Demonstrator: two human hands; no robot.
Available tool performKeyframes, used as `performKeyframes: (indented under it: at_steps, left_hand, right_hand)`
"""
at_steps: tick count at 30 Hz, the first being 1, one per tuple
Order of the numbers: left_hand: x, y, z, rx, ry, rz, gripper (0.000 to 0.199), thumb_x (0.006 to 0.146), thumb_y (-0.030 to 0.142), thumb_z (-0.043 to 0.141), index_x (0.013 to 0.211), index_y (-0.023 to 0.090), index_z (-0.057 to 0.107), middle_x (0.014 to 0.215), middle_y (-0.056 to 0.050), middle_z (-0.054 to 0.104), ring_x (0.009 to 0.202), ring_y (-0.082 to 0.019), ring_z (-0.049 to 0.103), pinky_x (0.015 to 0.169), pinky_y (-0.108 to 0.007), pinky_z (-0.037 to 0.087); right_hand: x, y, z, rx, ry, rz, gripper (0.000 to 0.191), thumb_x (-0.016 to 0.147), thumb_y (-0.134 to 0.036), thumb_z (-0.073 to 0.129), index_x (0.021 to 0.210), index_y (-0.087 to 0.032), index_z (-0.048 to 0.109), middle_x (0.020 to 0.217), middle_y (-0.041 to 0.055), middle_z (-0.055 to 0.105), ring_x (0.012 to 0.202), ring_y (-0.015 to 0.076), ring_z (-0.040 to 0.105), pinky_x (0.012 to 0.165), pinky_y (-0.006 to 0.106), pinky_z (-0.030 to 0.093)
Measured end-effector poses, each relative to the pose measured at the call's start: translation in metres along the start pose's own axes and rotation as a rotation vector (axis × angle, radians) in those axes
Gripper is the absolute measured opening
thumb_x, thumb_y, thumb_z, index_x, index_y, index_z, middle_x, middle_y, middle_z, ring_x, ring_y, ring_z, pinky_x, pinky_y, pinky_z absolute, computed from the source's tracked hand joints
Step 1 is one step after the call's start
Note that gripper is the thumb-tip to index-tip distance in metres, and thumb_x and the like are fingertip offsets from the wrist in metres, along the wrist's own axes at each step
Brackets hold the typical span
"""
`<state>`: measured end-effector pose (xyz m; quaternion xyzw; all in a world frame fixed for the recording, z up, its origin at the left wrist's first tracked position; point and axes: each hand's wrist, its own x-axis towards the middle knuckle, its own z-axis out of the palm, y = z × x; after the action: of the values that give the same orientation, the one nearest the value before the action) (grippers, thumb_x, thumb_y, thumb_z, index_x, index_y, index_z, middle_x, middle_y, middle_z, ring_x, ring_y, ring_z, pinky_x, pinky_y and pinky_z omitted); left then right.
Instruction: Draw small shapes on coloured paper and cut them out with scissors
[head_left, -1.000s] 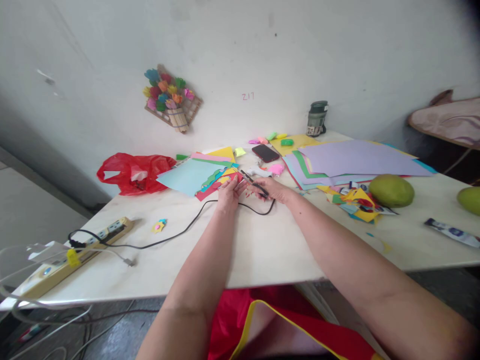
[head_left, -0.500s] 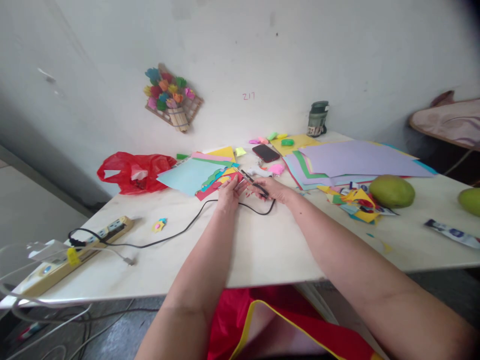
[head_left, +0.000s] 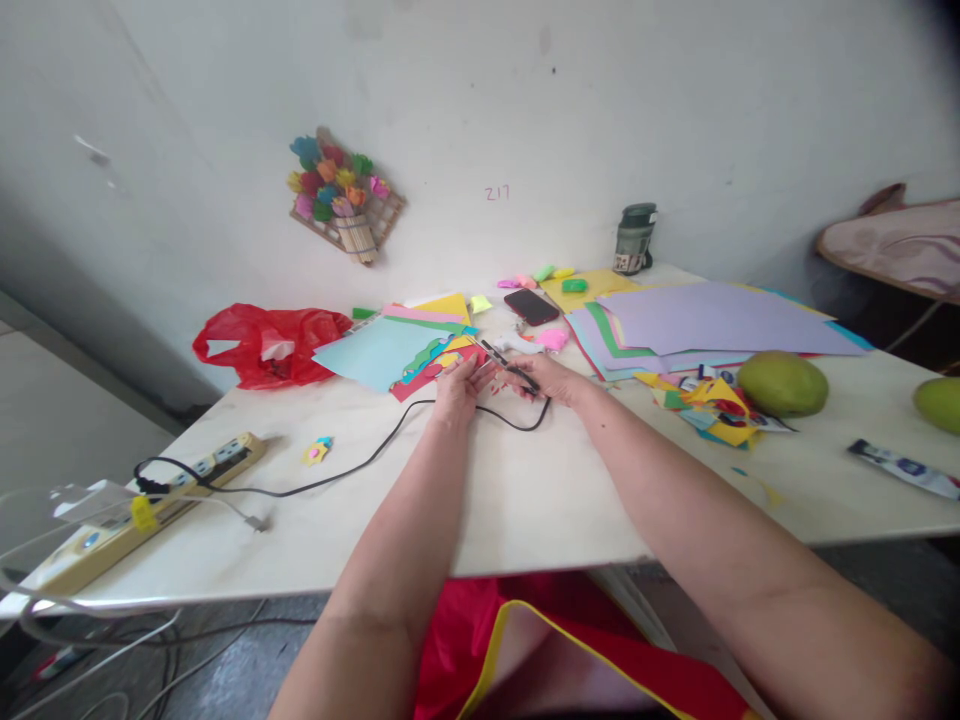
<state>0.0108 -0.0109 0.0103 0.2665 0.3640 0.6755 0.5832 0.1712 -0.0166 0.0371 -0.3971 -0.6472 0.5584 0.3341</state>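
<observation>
My right hand [head_left: 546, 378] is closed round the black handles of a pair of scissors [head_left: 501, 358], whose blades point up and to the left. Close beside it, my left hand [head_left: 459, 388] has its fingers pinched near the blades; whatever they hold is too small to make out. Just beyond my left hand lie red paper [head_left: 416, 384] and green, blue and yellow cut pieces [head_left: 427, 358]. Tiny red scraps lie between the two hands. A black cable [head_left: 375, 455] runs across the table below them.
A power strip [head_left: 225, 458] lies at the left, near a red plastic bag [head_left: 270, 340]. Coloured sheets [head_left: 720, 315], paper scraps [head_left: 720, 410], a green mango [head_left: 784, 383] and a glue tube [head_left: 904, 470] are on the right. A phone [head_left: 531, 307] and a bottle [head_left: 634, 238] stand farther back.
Almost nothing differs. Both hands and the scissors keep the same place, with only a very slight shift of the whole view.
</observation>
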Motion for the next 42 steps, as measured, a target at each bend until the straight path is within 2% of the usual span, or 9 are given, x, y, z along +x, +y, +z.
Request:
performKeyframes:
  at_steps: [7, 13, 17, 20, 25, 29, 36, 42]
  left_hand:
    - [0.000, 0.000, 0.000, 0.000, -0.032, 0.006, 0.007, 0.070, 0.015, 0.069, 0.071, 0.015, 0.061, 0.073, -0.006, 0.070, 0.087, -0.026, 0.072, 0.086, -0.041, 0.055]
    - [-0.001, 0.000, 0.000, -0.008, -0.059, 0.021, 0.013, 0.068, 0.017, 0.072, 0.068, 0.016, 0.060, 0.071, -0.002, 0.068, 0.072, -0.019, 0.070, 0.084, -0.038, 0.055]
    - [0.000, -0.001, -0.001, 0.026, -0.072, 0.051, 0.013, 0.067, 0.017, 0.075, 0.070, 0.015, 0.063, 0.065, 0.002, 0.063, 0.060, -0.010, 0.063, 0.081, -0.032, 0.055]
    - [0.000, -0.002, -0.002, 0.051, -0.084, 0.070, 0.012, 0.067, 0.017, 0.076, 0.070, 0.015, 0.064, 0.059, 0.003, 0.059, 0.057, -0.009, 0.059, 0.077, -0.028, 0.055]
    - [-0.001, -0.002, 0.000, 0.027, -0.081, 0.067, 0.018, 0.067, 0.012, 0.076, 0.066, 0.015, 0.058, 0.059, 0.003, 0.061, 0.050, -0.006, 0.056, 0.068, -0.024, 0.055]
    - [-0.002, -0.001, 0.000, 0.008, -0.086, 0.062, 0.020, 0.066, 0.010, 0.075, 0.067, 0.016, 0.056, 0.061, 0.002, 0.064, 0.052, -0.008, 0.059, 0.065, -0.024, 0.055]
    - [0.000, -0.003, -0.004, 0.023, -0.110, 0.036, 0.014, 0.069, 0.013, 0.074, 0.070, 0.015, 0.060, 0.072, -0.003, 0.071, 0.062, -0.014, 0.068, 0.079, -0.031, 0.055]
    - [0.003, -0.005, -0.006, 0.017, -0.140, 0.053, 0.022, 0.062, 0.017, 0.082, 0.071, 0.014, 0.061, 0.071, -0.001, 0.070, 0.063, -0.013, 0.068, 0.073, -0.028, 0.056]
  right_hand:
    - [0.003, 0.008, -0.006, -0.021, -0.023, -0.025, 0.026, 0.080, -0.035, 0.071, 0.074, -0.015, 0.055, 0.051, -0.0051, 0.052, 0.036, 0.0036, 0.043, 0.031, 0.015, 0.025]
    - [0.007, 0.015, -0.009, -0.034, -0.011, -0.061, 0.031, 0.080, -0.042, 0.070, 0.073, -0.015, 0.055, 0.054, -0.0035, 0.055, 0.037, 0.0036, 0.046, 0.031, 0.015, 0.024]
    - [0.007, 0.014, -0.009, -0.018, 0.007, -0.058, 0.030, 0.078, -0.041, 0.071, 0.074, -0.016, 0.055, 0.054, -0.0028, 0.057, 0.038, 0.0048, 0.047, 0.031, 0.016, 0.025]
    - [0.005, 0.011, -0.009, -0.009, 0.008, -0.062, 0.028, 0.079, -0.038, 0.070, 0.073, -0.015, 0.055, 0.055, -0.0022, 0.058, 0.039, 0.0050, 0.048, 0.031, 0.016, 0.025]
    - [0.004, 0.011, -0.008, -0.015, -0.007, -0.065, 0.028, 0.079, -0.038, 0.070, 0.073, -0.015, 0.055, 0.055, -0.0018, 0.059, 0.040, 0.0050, 0.048, 0.032, 0.016, 0.026]
    - [0.005, 0.011, -0.007, -0.015, -0.007, -0.065, 0.030, 0.079, -0.041, 0.070, 0.075, -0.015, 0.056, 0.056, -0.0013, 0.059, 0.040, 0.0052, 0.049, 0.032, 0.015, 0.026]
    - [0.004, 0.009, -0.006, -0.025, 0.001, -0.057, 0.030, 0.079, -0.042, 0.069, 0.078, -0.014, 0.058, 0.057, -0.0015, 0.058, 0.039, 0.0047, 0.048, 0.031, 0.015, 0.026]
    - [0.004, 0.011, -0.007, -0.008, -0.014, -0.064, 0.031, 0.078, -0.042, 0.070, 0.076, -0.015, 0.057, 0.056, -0.0019, 0.059, 0.040, 0.0043, 0.049, 0.031, 0.014, 0.026]
